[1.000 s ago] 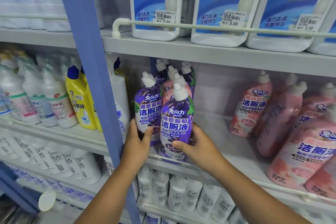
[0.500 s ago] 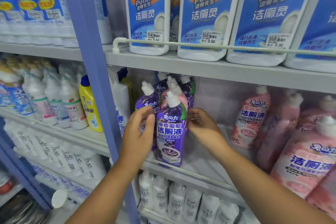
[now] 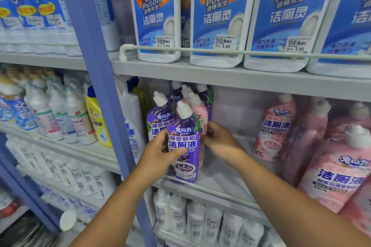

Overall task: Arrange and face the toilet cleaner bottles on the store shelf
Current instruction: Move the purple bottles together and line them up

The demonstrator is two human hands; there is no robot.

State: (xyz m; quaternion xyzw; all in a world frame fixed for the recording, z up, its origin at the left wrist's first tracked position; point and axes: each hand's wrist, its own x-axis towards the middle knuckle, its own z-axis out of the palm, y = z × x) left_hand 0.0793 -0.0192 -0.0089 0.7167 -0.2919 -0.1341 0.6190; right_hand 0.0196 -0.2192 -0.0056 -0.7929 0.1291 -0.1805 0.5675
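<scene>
My left hand grips the front purple bottle at the shelf's front edge; my right hand, fingers curled, touches the pink bottle behind.

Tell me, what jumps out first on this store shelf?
In the middle, two hands meet at a purple bottle at the shelf's front edge: the left hand grips its side, the right hand reaches just behind it. Above, big blue jugs line the top shelf behind a rail. To the right, pink bottles lean untidily.
</scene>
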